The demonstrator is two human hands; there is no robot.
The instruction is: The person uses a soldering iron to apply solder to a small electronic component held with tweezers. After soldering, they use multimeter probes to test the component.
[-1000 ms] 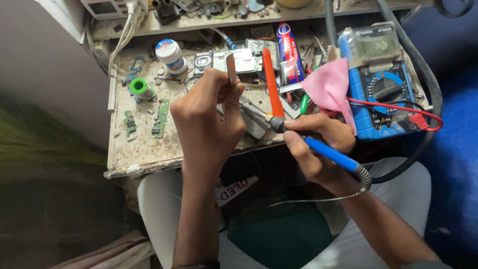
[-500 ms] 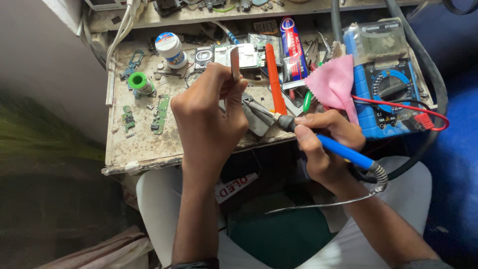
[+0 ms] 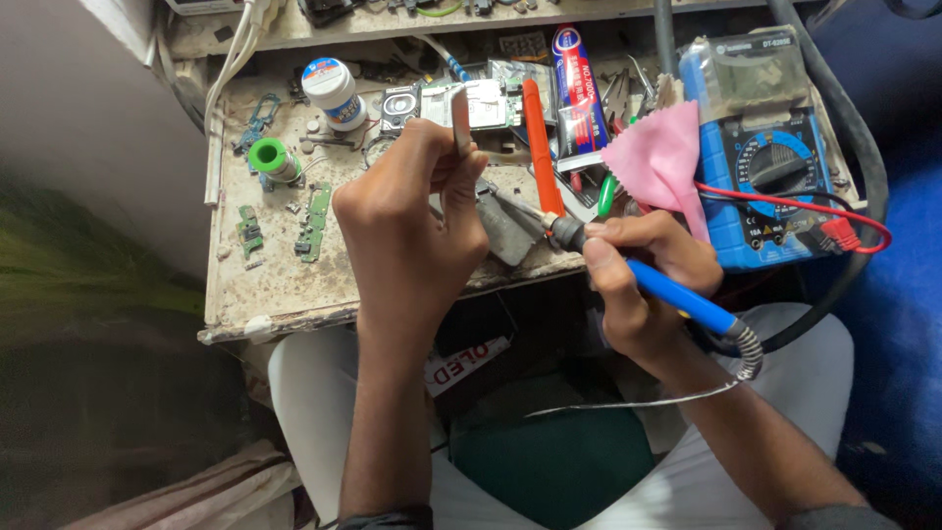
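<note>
Two hands work mid-frame: left hand [image 3: 407,221] pinches a thin metal strip [image 3: 460,116]; right hand [image 3: 638,275] grips a blue-handled soldering iron [image 3: 677,299] beside a red-blue tube [image 3: 577,93].

- A worn, stained workbench [image 3: 285,285] carries the things.
- A green spool [image 3: 269,157] and a white round jar [image 3: 334,93] sit at its left rear.
- Small green circuit boards [image 3: 314,208] lie flat near the left edge.
- An orange tool [image 3: 539,147] lies lengthwise mid-bench.
- A blue multimeter [image 3: 775,177] rests at the right, beside a pink cloth [image 3: 659,162].
</note>
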